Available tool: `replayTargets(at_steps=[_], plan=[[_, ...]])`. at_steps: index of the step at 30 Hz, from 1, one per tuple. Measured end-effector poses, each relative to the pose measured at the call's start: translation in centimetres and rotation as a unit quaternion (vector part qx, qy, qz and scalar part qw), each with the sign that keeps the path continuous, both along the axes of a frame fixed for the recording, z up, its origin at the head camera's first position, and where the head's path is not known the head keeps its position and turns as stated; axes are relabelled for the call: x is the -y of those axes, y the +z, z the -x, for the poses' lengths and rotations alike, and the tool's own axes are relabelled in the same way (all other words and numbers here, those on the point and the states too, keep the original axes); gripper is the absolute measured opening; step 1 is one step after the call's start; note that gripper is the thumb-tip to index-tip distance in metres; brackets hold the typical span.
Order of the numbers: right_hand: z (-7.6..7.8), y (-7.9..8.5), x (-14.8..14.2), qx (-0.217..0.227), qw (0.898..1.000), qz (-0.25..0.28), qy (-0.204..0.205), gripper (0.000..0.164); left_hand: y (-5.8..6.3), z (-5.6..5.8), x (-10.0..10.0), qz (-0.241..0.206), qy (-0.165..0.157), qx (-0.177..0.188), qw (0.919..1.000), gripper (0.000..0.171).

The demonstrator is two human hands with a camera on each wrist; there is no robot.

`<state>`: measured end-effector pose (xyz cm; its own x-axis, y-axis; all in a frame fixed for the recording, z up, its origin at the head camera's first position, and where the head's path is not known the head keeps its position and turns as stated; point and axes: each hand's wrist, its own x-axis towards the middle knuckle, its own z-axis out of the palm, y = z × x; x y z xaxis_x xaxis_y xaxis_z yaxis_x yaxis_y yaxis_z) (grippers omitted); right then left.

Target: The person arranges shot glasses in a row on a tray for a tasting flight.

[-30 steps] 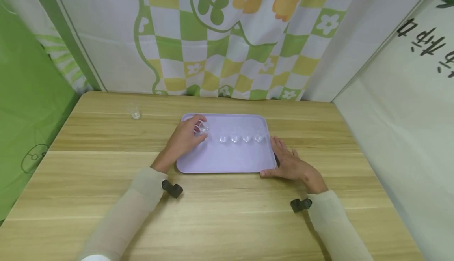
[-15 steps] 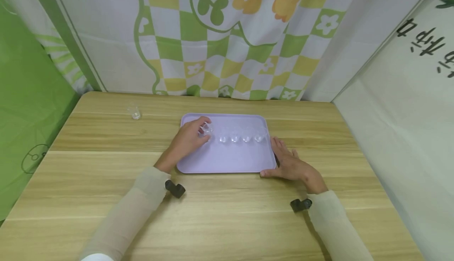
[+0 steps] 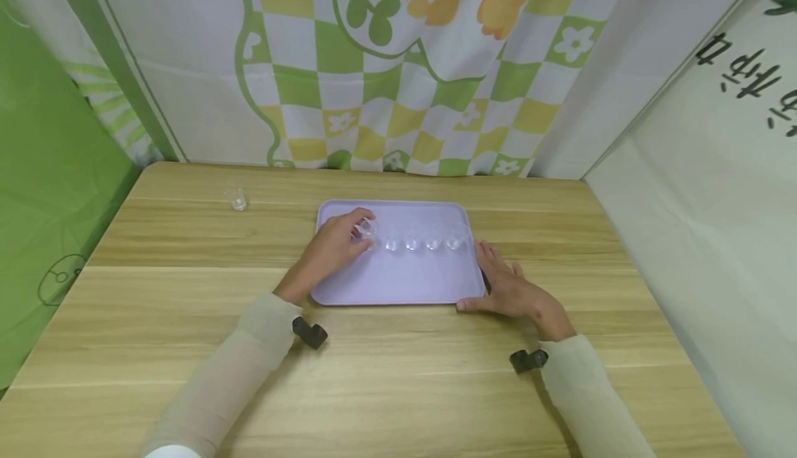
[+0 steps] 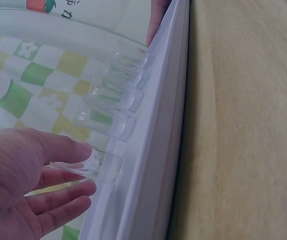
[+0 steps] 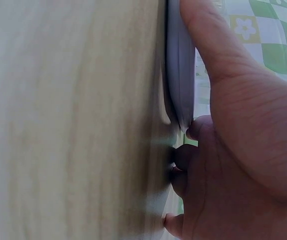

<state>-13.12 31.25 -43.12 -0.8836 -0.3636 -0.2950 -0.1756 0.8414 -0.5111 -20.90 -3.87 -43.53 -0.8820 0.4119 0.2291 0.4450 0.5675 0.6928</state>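
Note:
In the head view a lilac tray point(image 3: 398, 285) lies on the table, with several small clear cups point(image 3: 432, 242) lined up across it. My left hand point(image 3: 333, 243) is over the tray's left part, holding another clear cup point(image 3: 367, 228) between thumb and fingers at the row's left end. The left wrist view shows this held cup point(image 4: 108, 167) beside the others, its base close to the tray surface. Against the tray's right edge rests my right hand point(image 3: 513, 292), fingers spread along the side and thumb at the front corner.
One more clear cup point(image 3: 237, 198) stands on the wooden table point(image 3: 398, 382) at the back left. Behind the table hangs a checked curtain point(image 3: 398, 84). A green cloth point(image 3: 50, 167) borders the left side, a white sheet with writing point(image 3: 716, 167) the right.
My left hand has moved slightly right and toward me with the cup, bringing it nearer the row. The right hand and the tray stay in place.

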Motion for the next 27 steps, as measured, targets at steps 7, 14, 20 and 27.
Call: replayTargets(at_steps=[7, 14, 20, 27], plan=[[0.05, -0.14, -0.02, -0.005, 1.0, -0.006, 0.0, 0.127, 0.07, -0.07, -0.21, 0.004, -0.001, -0.001, 1.0, 0.042], [0.08, -0.14, -0.02, -0.004, 1.0, -0.006, -0.001, 0.127, 0.09, 0.02, -0.3, 0.009, 0.004, 0.01, 0.9999, 0.044], [0.06, -0.09, -0.04, -0.001, 1.0, -0.006, -0.003, 0.127, 0.3, -0.04, -0.38, 0.008, 0.004, 0.021, 0.9997, 0.044], [0.04, -0.1, -0.09, 0.0, 1.0, -0.008, -0.003, 0.127, 0.49, -0.01, -0.21, 0.003, 0.003, 0.033, 0.9995, 0.051]])
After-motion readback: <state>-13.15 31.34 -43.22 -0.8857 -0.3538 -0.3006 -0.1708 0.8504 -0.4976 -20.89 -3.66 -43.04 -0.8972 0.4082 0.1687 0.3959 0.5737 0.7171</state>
